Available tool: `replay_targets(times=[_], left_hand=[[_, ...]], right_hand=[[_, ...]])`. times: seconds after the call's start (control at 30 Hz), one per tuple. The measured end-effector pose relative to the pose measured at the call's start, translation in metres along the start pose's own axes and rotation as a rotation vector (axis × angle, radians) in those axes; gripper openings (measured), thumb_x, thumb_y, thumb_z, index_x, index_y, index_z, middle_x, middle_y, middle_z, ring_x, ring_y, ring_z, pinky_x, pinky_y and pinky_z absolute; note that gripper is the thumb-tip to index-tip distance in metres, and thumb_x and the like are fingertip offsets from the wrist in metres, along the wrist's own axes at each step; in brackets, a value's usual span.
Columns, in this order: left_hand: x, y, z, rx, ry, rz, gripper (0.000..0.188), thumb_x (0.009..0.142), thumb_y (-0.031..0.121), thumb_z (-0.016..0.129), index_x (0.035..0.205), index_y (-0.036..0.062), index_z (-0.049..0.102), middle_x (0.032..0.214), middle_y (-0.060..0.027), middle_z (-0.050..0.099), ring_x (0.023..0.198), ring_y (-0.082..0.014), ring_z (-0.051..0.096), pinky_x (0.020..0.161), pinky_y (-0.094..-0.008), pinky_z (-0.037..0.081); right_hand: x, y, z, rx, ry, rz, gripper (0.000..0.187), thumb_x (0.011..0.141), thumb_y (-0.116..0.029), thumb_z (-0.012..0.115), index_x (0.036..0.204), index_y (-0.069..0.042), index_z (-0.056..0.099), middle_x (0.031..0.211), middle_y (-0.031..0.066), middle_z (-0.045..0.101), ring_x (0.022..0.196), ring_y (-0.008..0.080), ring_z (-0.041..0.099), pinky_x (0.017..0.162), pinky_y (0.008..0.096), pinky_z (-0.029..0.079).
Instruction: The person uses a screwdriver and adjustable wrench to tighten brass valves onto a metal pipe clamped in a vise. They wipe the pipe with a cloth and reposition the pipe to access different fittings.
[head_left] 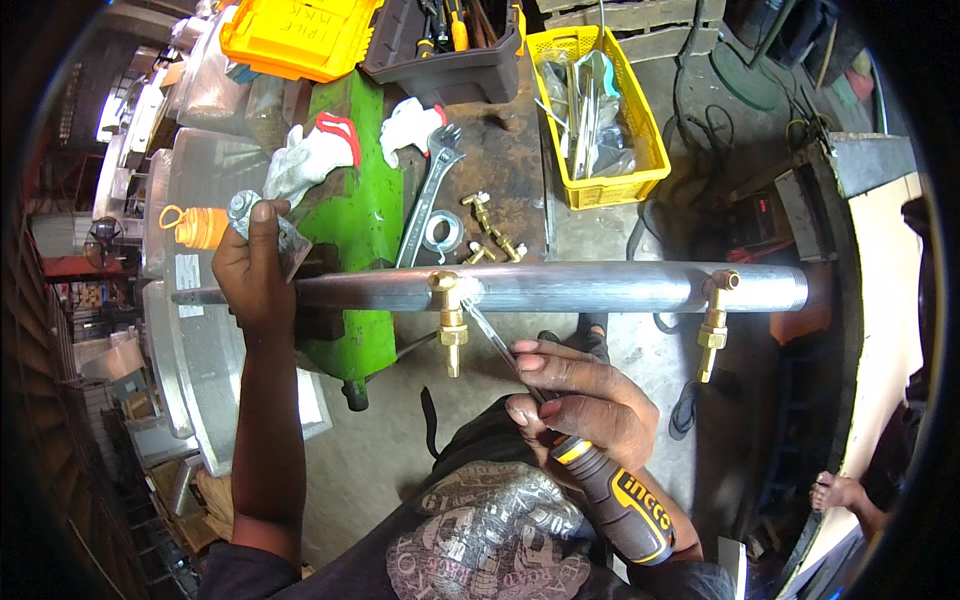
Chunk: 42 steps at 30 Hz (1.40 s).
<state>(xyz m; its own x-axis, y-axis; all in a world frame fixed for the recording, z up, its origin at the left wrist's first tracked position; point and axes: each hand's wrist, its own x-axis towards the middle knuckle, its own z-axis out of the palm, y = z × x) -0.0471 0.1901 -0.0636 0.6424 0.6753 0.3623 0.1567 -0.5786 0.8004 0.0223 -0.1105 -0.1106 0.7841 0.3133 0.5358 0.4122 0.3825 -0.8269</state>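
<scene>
A long grey metal pipe [585, 287] lies crosswise before me, threaded at its right end. Two brass elbow fittings stand on it, one near the middle [453, 325] and one toward the right [713, 330]. My right hand [590, 400] is closed around a screwdriver [620, 500] with a dark and yellow handle. Its tip touches white paste [466, 290] beside the middle fitting. My left hand [255, 265], over the pipe's left part, grips a crumpled greyish tube [290, 245] with a round end; its exact kind is unclear.
Beyond the pipe, a green metal beam [355, 225] carries white gloves [312, 160]. An adjustable wrench [432, 195], a tape roll [441, 231] and loose brass fittings [490, 230] lie nearby. Farther back are a toolbox [440, 75] and a yellow crate [650, 130]. Another person's limb [845, 495] shows at right.
</scene>
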Motion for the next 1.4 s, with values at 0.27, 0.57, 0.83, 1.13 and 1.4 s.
replay_targets(times=[0.27,0.57,0.83,1.13,1.4], left_hand=[[-0.003,0.005,0.002,0.101,0.022,-0.011,0.035,0.105,0.031,0.056,0.098,-0.0006,0.069,0.084,-0.0034,0.066,0.075,-0.0093,0.058,0.071,-0.0257,0.046],[0.003,0.000,-0.002,0.171,-0.017,-0.037,0.034,0.106,0.030,0.055,0.101,-0.0007,0.068,0.085,-0.0041,0.067,0.074,-0.0092,0.061,0.068,-0.0242,0.048],[0.005,0.007,0.010,0.119,0.037,-0.030,0.026,0.104,0.027,0.060,0.096,0.0043,0.070,0.079,0.0005,0.065,0.068,-0.0054,0.055,0.063,-0.0224,0.042],[0.003,0.009,0.015,0.130,0.037,0.028,0.027,0.103,0.026,0.060,0.093,0.0029,0.071,0.079,0.0022,0.064,0.067,-0.0054,0.051,0.062,-0.0238,0.037],[0.002,0.010,0.016,0.164,0.027,0.017,0.029,0.104,0.026,0.060,0.090,0.0024,0.070,0.075,0.0029,0.062,0.065,-0.0050,0.050,0.060,-0.0236,0.036]], right_hand=[[-0.003,-0.001,-0.021,0.218,-0.101,0.178,0.029,0.085,0.009,0.074,0.094,-0.007,0.051,0.101,0.0194,0.069,0.096,0.0378,0.073,0.086,0.0492,0.062],[-0.010,0.037,-0.034,0.526,-0.099,0.058,0.031,0.083,0.005,0.078,0.097,-0.012,0.056,0.095,0.0131,0.076,0.085,0.0336,0.074,0.078,0.0454,0.062],[-0.003,0.064,-0.046,0.672,-0.254,-0.087,0.013,0.093,-0.014,0.070,0.098,-0.008,0.060,0.107,0.0225,0.073,0.101,0.0420,0.070,0.085,0.0510,0.059],[0.005,0.017,-0.079,1.075,-0.257,1.172,0.023,0.092,0.001,0.065,0.114,-0.002,0.062,0.124,0.0306,0.064,0.115,0.0427,0.066,0.094,0.0515,0.059],[-0.048,0.033,-0.009,1.403,0.211,0.444,0.035,0.090,0.006,0.069,0.122,-0.002,0.058,0.122,0.0279,0.064,0.122,0.0383,0.061,0.100,0.0524,0.057]])
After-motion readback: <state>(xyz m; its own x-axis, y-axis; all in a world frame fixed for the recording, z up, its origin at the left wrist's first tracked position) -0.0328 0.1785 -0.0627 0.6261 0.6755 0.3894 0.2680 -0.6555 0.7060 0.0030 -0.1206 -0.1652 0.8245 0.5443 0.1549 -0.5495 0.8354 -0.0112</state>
